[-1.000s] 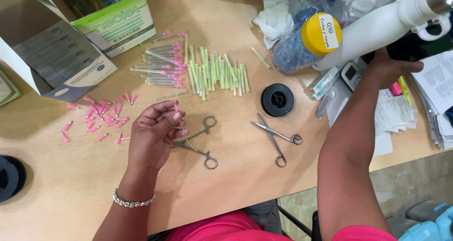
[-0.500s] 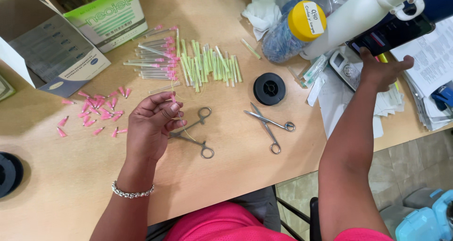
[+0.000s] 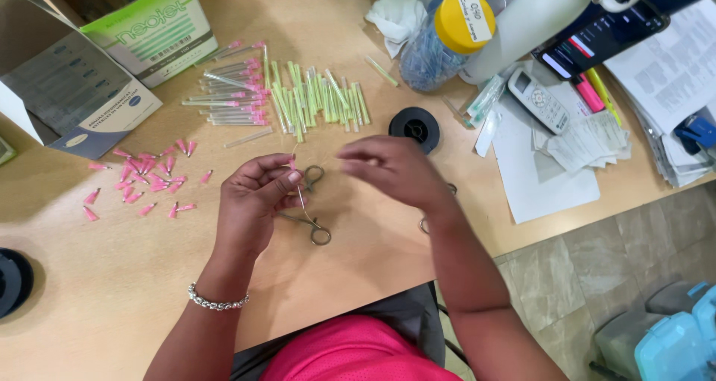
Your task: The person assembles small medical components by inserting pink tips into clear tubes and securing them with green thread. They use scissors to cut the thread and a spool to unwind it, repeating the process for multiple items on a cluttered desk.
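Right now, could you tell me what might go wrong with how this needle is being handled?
The left hand pinches a bare needle while the right hand hovers close: a pricked finger seems possible. Loose pink caps lie scattered and could get swept off the table.

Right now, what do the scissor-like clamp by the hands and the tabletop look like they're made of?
Clamp: probably metal, dull grey with a slight shine on its ring handles. Tabletop: looks like light wood or wood-look laminate, smooth and matte; which one is unclear.
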